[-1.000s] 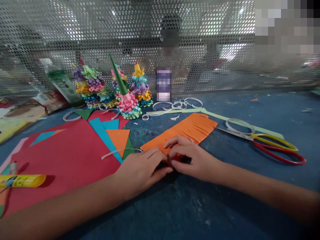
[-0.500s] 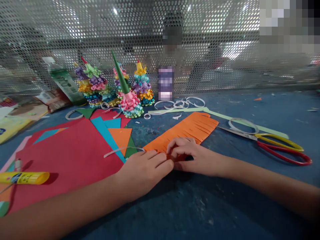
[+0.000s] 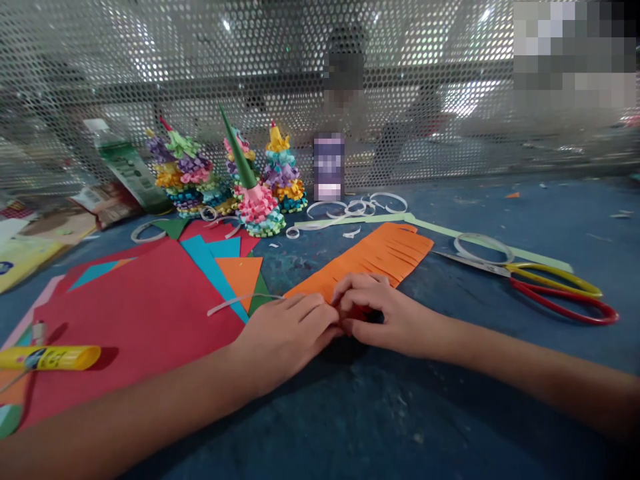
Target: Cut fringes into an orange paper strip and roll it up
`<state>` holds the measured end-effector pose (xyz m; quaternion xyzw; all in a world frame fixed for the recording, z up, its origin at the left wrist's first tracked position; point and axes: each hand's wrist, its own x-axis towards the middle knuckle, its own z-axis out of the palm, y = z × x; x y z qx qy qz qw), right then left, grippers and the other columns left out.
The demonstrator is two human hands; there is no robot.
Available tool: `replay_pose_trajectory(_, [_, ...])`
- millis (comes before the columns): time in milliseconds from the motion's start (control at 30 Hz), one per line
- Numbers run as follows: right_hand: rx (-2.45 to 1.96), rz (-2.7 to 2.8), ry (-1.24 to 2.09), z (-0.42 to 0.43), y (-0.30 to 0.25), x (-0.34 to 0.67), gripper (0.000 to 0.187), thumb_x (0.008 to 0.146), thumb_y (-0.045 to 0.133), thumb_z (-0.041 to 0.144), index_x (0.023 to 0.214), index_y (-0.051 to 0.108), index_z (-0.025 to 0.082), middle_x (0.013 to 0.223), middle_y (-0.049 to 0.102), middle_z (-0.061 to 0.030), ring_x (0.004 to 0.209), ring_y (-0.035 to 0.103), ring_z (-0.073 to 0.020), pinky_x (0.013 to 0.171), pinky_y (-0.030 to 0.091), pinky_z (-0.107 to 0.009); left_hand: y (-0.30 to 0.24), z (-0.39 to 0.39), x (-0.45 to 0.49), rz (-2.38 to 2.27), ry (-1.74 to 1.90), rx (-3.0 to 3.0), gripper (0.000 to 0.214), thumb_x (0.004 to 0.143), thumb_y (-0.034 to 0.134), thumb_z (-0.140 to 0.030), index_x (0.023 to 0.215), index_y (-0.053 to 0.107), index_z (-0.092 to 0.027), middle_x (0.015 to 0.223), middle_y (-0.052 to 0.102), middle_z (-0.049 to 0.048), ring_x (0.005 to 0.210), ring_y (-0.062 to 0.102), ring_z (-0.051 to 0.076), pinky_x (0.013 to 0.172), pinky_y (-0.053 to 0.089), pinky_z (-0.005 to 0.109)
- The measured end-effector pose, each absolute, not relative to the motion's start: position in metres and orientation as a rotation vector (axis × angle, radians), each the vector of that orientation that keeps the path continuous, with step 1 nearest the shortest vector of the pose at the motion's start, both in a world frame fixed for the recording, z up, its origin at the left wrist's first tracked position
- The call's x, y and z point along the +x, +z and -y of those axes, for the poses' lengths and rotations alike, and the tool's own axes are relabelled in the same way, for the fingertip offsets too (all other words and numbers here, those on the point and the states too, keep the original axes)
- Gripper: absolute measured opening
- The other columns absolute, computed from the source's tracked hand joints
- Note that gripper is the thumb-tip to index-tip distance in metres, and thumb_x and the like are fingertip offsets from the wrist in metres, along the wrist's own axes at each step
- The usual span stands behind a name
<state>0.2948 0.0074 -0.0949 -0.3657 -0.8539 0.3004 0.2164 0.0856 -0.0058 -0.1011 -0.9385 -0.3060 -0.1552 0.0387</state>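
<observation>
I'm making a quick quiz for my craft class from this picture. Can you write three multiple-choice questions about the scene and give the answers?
1. Where do the scissors lie?
A. On the red sheet
B. On the blue tabletop, right of the orange paper strip
C. Under the red sheet

2. What colour is the glue stick?
A. Yellow
B. Blue
C. White

3. What do the left hand and right hand touch?
A. The glue stick
B. The scissors
C. The orange paper strip

Answers:
1. B, as the scissors lie open on the blue surface.
2. A, as its body shows yellow.
3. C, as the fingers of both hands rest on the strip.
</observation>
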Motion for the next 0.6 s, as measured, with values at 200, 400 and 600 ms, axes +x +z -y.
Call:
replay_pose_trajectory(200, [-0.908, 2.416, 0.988, -0.014, -0.091, 0.298, 0.008, 0.083, 0.058, 0.019, 0.076, 0.058, 0.019, 0.099, 0.058, -0.0032, 0.096, 0.054, -0.0173, 0.087, 0.036, -0.036, -0.097, 0.009, 0.083, 0.683, -0.361, -2.808, 0.022, 0.097, 0.029, -0.017, 0.102, 0.051, -0.019, 0.083, 0.059, 0.001, 0.07, 0.056, 0.016, 0.056, 0.044, 0.027])
replay_pose_trajectory(400, [-0.934, 2.374, 0.724, -0.007, -0.098, 0.298, 0.006, 0.085, 0.056, 0.017, 0.081, 0.058, 0.02, 0.1, 0.058, -0.0031, 0.1, 0.054, -0.018, 0.092, 0.03, -0.041, -0.097, 0.008, 0.083, 0.774, -0.381, -2.804, 0.02, 0.096, 0.033, -0.021, 0.097, 0.053, -0.02, 0.081, 0.058, 0.001, 0.071, 0.056, 0.017, 0.057, 0.044, 0.026])
replay_pose_trajectory(600, [-0.743, 2.415, 0.155, 0.003, -0.102, 0.299, 0.011, 0.085, 0.051, 0.014, 0.085, 0.06, 0.019, 0.101, 0.062, -0.0039, 0.092, 0.056, -0.0176, 0.095, 0.023, -0.043, -0.099, 0.005, 0.083, 0.991, -0.486, -3.046, 0.022, 0.097, 0.034, -0.027, 0.092, 0.054, -0.019, 0.087, 0.061, 0.0007, 0.073, 0.06, 0.014, 0.063, 0.048, 0.024])
